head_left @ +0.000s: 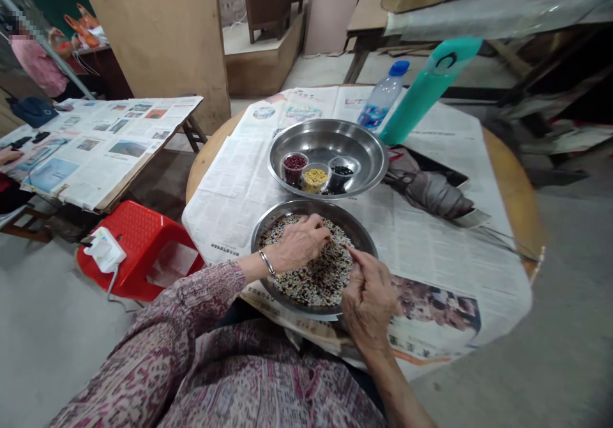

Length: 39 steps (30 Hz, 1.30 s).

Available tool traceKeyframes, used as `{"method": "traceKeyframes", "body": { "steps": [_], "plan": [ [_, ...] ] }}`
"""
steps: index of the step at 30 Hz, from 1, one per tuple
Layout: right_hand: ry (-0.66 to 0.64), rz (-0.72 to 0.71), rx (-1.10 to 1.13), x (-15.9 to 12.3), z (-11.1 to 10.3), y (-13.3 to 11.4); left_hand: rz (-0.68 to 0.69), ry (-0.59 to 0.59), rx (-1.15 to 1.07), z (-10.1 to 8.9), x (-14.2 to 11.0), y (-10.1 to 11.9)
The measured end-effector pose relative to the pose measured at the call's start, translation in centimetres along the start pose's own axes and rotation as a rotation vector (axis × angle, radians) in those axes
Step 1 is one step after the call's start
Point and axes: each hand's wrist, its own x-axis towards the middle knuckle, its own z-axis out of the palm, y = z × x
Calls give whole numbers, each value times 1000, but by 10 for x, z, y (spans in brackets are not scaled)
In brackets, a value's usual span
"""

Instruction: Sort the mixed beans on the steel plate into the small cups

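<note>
A steel basin (361,230) full of mixed white, yellow and dark grains and beans (330,278) sits closest to me. My left hand (304,239) reaches over it from the left, fingers curled down at the grains. At its right rim is my right hand (368,287), thumb and forefinger drawn together over the grains; whatever either hand pinches is too small to make out. Just behind stands a larger steel basin (366,150). Inside it are clear cups of dark red beans (295,161), yellow beans (315,177) and black beans (341,170).
Newspaper (431,236) covers the round table. Behind the basins stand a blue-capped water bottle (382,99) and a tilted teal bottle (426,96). A grey folded umbrella-like bundle (426,188) lies right. A red stool (143,243) holds a white power adapter (105,249). Another person (41,64) sits far left.
</note>
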Motion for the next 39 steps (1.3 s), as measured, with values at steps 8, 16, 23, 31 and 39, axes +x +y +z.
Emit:
{"method": "traceKeyframes", "body": {
  "steps": [8, 16, 23, 31, 39],
  "plan": [
    [13, 36, -24, -1, -3, -5, 611, -128, 86, 1, -22, 3],
    [-37, -31, -45, -1, -3, -4, 393, -151, 255, -9, 4, -22],
    [-374, -193, -205, 2, -5, 0, 43, -167, 167, -40, -50, -34],
    [-729, -255, -193, 1, 16, -12, 54, 31, -24, -4, -83, -29],
    [-551, -185, -258, 45, 33, 4, 16, 86, -51, 2, -85, -33]
  ]
}}
